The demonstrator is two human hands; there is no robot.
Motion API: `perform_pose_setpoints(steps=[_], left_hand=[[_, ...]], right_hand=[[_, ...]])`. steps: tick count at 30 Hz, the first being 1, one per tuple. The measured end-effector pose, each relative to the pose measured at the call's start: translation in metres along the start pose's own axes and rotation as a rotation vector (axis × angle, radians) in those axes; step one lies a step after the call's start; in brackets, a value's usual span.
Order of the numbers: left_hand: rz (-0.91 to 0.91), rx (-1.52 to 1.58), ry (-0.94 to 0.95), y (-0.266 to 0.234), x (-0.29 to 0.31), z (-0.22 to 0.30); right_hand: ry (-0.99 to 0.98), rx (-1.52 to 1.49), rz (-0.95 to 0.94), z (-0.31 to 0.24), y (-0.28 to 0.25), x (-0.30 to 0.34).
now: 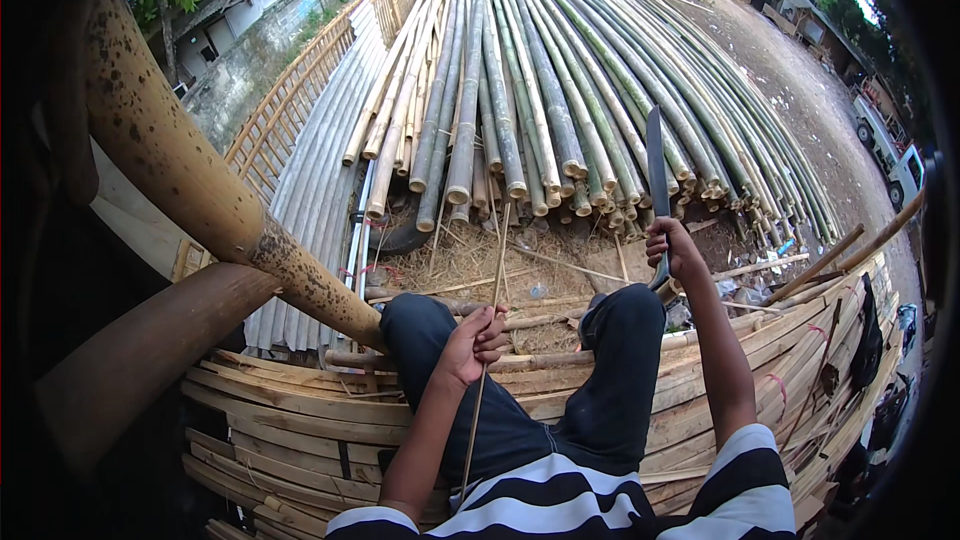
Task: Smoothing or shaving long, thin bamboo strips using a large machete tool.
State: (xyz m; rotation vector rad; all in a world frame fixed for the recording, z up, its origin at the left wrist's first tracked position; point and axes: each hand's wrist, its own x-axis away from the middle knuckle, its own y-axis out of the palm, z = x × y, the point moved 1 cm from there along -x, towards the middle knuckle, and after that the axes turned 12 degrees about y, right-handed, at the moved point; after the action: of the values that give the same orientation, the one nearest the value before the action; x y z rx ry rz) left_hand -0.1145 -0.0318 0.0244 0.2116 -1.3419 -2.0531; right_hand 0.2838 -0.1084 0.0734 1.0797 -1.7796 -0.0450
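Observation:
In my right hand (676, 246) is a machete (656, 162), gripped by its handle and held upright above my right knee, the long dark blade pointing up and away. My left hand (474, 344) is closed around a thin bamboo strip (480, 402) in front of my lap. The strip runs from near my waist up past my left knee, its far tip (505, 212) over the straw-littered ground. Blade and strip are well apart. Both my knees are bent, and I sit on stacked split-bamboo slats (300, 410).
Long bamboo poles (520, 70) lie in a large pile ahead, cut ends toward me. A thick spotted bamboo post (190, 140) slants close on my left. Corrugated sheets (318, 180) lie beside a bamboo fence (300, 90). A truck (885, 145) stands far right.

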Motion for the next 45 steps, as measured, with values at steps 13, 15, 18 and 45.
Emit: perform_pose_setpoints(steps=[13, 15, 18, 45], left_hand=[[-0.143, -0.152, -0.05, 0.04, -0.152, 0.051], [-0.068, -0.169, -0.045, 0.046, -0.183, 0.062], [-0.094, -0.196, -0.01, 0.043, -0.22, 0.072], [0.121, 0.056, -0.205, -0.022, -0.276, 0.012]], right_hand=[[-0.524, 0.688, 0.12, 0.004, 0.075, -0.112], [-0.51, 0.722, 0.127, -0.009, 0.085, -0.131], [-0.639, 0.988, 0.172, -0.027, 0.09, -0.162], [-0.555, 1.356, 0.315, -0.012, 0.061, -0.271]])
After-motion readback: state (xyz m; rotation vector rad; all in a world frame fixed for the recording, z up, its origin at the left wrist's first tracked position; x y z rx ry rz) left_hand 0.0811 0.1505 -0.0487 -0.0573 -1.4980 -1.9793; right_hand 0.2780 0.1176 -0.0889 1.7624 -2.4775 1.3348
